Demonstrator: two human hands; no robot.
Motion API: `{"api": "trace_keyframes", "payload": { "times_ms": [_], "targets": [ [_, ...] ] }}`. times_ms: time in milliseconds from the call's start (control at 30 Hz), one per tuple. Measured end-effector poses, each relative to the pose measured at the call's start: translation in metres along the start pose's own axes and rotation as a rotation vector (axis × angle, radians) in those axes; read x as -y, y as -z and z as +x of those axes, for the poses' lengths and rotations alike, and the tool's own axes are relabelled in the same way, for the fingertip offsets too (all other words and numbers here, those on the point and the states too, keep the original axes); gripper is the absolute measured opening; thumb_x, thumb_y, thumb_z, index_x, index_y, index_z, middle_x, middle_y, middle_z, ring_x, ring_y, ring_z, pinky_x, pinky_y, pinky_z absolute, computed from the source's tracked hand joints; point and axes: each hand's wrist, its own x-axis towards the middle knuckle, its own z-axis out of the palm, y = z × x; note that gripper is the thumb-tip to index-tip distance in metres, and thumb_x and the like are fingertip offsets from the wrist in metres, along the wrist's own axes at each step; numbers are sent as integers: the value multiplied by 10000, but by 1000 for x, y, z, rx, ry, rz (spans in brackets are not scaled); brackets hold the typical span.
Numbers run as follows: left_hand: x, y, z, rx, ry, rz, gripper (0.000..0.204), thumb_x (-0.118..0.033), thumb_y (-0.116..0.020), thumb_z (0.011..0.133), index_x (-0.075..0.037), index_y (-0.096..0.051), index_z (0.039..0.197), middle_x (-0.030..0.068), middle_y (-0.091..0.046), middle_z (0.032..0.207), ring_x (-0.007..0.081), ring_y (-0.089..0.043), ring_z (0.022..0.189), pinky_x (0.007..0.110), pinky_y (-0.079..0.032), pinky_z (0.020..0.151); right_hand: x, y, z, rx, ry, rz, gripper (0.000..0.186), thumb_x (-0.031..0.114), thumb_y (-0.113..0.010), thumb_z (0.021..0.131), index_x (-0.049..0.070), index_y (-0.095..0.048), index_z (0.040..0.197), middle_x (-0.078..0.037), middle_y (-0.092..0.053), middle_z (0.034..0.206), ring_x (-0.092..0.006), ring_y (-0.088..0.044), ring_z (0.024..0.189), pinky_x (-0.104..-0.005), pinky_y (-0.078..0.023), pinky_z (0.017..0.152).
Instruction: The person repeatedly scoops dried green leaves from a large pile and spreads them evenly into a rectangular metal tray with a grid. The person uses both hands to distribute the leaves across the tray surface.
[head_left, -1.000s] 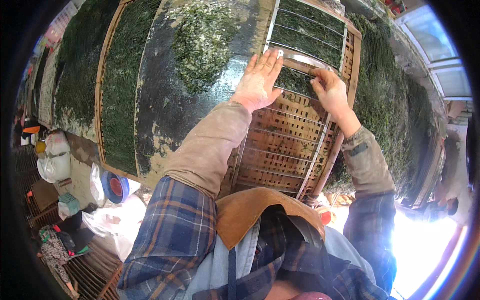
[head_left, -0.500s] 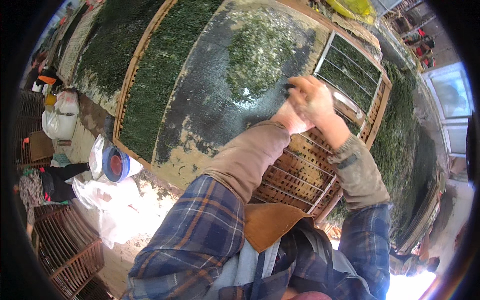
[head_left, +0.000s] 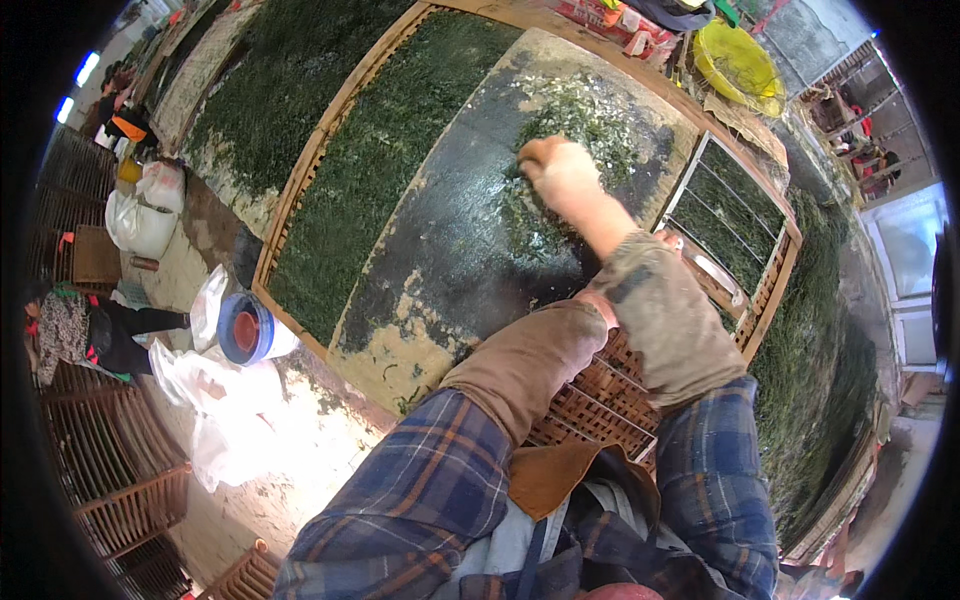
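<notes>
My right hand (head_left: 565,175) reaches across my left arm, its fingers curled down over a loose heap of green shredded leaves (head_left: 610,125). Whatever it holds is hidden. This heap, flecked with white, lies on a dark wet board (head_left: 430,260) with pale worn patches. Most of my left hand (head_left: 603,305) disappears beneath the right sleeve; a few fingertips show by the wooden bar (head_left: 705,268) of a metal-wire frame (head_left: 722,185), and their grip is hidden. The frame lies over a woven slatted tray (head_left: 610,385), with green leaves under its far part.
Green leaves in a wooden-edged tray (head_left: 400,160) spread left of the board, and a larger heap (head_left: 815,400) covers the right side. A yellow basin (head_left: 738,68) sits at the far right. A blue-rimmed bucket (head_left: 245,330), white bags (head_left: 225,400) and another person (head_left: 75,335) are at left.
My right hand has parted from my left and moved left onto the leaf heap, its forearm now crossing over the left hand. The whole view has shifted slightly.
</notes>
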Motion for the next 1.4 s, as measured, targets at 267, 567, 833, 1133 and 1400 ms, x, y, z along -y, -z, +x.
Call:
{"api": "trace_keyframes", "payload": {
  "times_ms": [267,567,833,1133,1400],
  "targets": [
    [20,57,7,389,-10,-512,976,-613,-558,950,-7,-206,1629,181,-179,1713,342,-136,1594,500,-70,1302,-38,138,-89,-322,-190,866,183,147,-773,931,93,-775,1106,55,-667,774,-14,-464,569,-188,-365,511],
    [15,48,4,298,36,-621,937,-534,-605,956,-56,-186,1646,152,-166,1722,324,-144,1595,490,-89,1295,-97,170,-264,-571,-448,790,179,100,-694,990,92,-743,1162,51,-683,832,-20,-486,580,-181,-365,498],
    [16,49,5,285,49,-694,1010,-438,-688,860,-60,-183,1649,158,-184,1717,316,-164,1592,487,-94,1294,-136,62,-290,-353,-482,47,242,179,-677,934,96,-699,1160,-162,-717,970,-367,-703,914,-453,-565,835],
    [17,53,6,350,42,-681,1067,-429,-704,808,-88,-156,1659,147,-144,1729,295,-129,1602,462,-70,1305,-157,36,-271,-273,-395,-88,167,202,-712,918,114,-703,1060,-160,-693,976,-391,-672,846,-457,-553,782],
    [21,54,7,373,32,-683,1083,-394,-715,790,-81,-147,1657,152,-154,1725,299,-134,1601,460,-68,1305,-140,79,-305,-174,-23,-204,565,30,-704,819,160,-615,1361,-157,-614,1176,-343,-680,925,-419,-575,803]
  ]
}}
